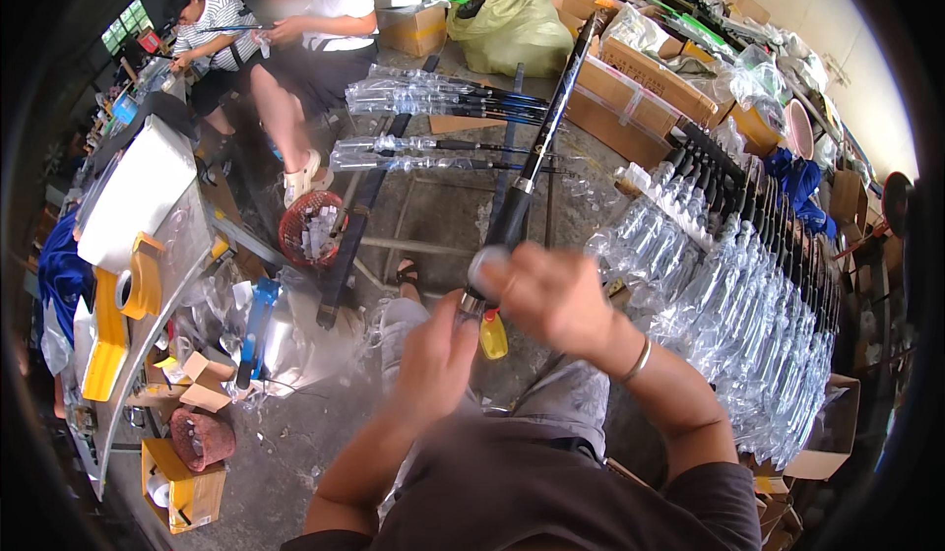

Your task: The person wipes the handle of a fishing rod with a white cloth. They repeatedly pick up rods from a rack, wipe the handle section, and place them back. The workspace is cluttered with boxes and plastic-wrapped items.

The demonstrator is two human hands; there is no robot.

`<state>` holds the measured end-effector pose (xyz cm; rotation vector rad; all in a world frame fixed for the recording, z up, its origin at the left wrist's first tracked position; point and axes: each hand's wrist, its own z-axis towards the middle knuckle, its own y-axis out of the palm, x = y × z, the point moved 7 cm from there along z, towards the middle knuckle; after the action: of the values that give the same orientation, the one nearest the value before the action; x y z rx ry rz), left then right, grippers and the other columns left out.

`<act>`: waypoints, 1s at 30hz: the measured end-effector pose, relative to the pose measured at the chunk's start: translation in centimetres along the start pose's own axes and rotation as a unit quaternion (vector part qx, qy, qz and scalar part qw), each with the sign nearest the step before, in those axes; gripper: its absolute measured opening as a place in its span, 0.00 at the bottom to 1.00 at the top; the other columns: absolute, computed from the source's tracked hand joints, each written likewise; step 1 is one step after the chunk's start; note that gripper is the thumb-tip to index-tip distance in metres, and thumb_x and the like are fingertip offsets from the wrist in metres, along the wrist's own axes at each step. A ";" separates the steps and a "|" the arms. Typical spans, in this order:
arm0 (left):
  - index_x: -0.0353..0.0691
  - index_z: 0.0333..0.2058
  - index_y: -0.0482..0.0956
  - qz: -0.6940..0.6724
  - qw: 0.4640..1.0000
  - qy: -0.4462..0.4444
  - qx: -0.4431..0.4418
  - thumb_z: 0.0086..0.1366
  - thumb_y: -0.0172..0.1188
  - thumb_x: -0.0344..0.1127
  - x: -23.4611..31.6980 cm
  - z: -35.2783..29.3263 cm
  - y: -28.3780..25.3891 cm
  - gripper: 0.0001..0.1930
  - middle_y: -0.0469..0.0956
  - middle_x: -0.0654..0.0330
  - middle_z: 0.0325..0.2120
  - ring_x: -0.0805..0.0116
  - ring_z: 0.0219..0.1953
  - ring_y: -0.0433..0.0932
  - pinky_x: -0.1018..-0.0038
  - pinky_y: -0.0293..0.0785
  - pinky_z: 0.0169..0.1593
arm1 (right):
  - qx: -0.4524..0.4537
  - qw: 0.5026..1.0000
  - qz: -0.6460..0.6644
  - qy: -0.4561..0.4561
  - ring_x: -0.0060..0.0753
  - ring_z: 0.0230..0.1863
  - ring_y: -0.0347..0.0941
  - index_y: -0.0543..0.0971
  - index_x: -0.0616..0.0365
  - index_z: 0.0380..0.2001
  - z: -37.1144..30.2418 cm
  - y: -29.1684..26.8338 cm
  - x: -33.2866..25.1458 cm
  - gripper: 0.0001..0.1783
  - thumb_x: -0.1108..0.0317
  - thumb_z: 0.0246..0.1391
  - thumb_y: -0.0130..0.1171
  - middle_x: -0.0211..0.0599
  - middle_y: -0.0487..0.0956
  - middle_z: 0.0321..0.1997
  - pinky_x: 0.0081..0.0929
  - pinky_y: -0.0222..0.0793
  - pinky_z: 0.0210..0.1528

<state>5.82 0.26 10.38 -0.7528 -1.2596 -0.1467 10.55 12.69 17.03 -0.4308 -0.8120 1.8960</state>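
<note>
A fishing rod with a dark foam grip and glossy black shaft slants up and away from me, between my knees and the far boxes. My left hand is closed around its lower end, thumb along the metallic part. Just above, my right hand is curled at the rod, its fingers blurred by motion. At those fingertips sits a pale grey round piece, too smeared to name. Below the hands shows a yellow bottle-like thing.
Plastic-wrapped rods lie on a metal rack ahead; many more wrapped rods lean at right. A red basket holds scraps. On the left table are tape rolls. Cardboard boxes stand behind. Two people sit far left.
</note>
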 end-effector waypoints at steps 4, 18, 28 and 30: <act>0.31 0.51 0.69 0.050 0.998 0.030 0.027 0.63 0.55 0.32 0.1 -0.6 -0.4 0.19 0.78 0.44 0.29 0.45 0.31 0.78 0.61 0.72 0.35 | -0.008 0.998 -0.035 0.055 0.28 0.17 0.67 0.75 0.55 0.39 0.7 -0.6 3.2 0.20 0.73 0.35 0.60 0.29 0.66 0.21 0.26 0.65 0.14; 0.35 0.51 0.73 0.084 0.984 0.114 0.107 0.55 0.63 0.27 1.1 -0.5 -1.5 0.22 0.77 0.49 0.32 0.55 0.29 0.79 0.69 0.73 0.32 | 0.006 0.997 -0.061 0.039 0.24 0.18 0.69 0.76 0.55 0.40 0.8 -1.1 2.1 0.19 0.70 0.38 0.60 0.28 0.67 0.22 0.25 0.67 0.14; 0.35 0.52 0.73 0.152 0.968 0.139 0.145 0.52 0.64 0.26 1.9 -0.5 -1.8 0.25 0.75 0.52 0.28 0.56 0.27 0.75 0.68 0.70 0.30 | 0.037 0.995 -0.057 0.069 0.27 0.18 0.70 0.75 0.53 0.39 1.0 -1.5 2.0 0.19 0.71 0.37 0.60 0.28 0.66 0.22 0.26 0.66 0.14; 0.35 0.52 0.73 0.147 0.968 0.144 0.143 0.53 0.64 0.26 1.5 -0.6 -1.8 0.25 0.75 0.52 0.28 0.57 0.26 0.75 0.68 0.70 0.30 | -0.034 0.999 -0.027 0.008 0.26 0.18 0.70 0.75 0.53 0.41 0.1 -0.1 -0.8 0.21 0.70 0.37 0.61 0.27 0.66 0.22 0.25 0.67 0.15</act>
<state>5.90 -1.01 12.46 -0.6316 -0.8575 0.1609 10.90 11.92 17.10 -0.4601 -0.8708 1.8185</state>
